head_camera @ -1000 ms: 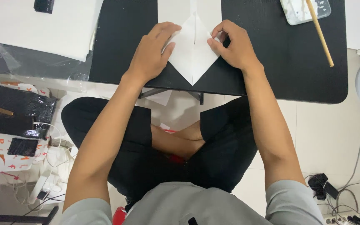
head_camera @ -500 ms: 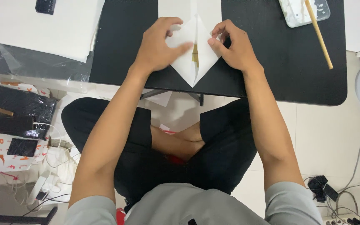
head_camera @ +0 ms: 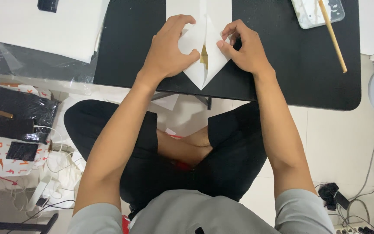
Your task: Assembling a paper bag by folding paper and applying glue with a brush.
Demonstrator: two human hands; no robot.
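On the near edge of the black rounded table, a white sheet of paper folded to a downward point is being worked, its two flaps lifted toward a centre crease. It looks very light, thin and floppy, easily creased or torn, so it's probably best gripped at the flap edges near the fold with just fingertips. One flap is pinched by the left hand, the other by the right hand. Further out, a clear plastic tray with a long wooden stick is seen top right, and big white sheets lie at the left.
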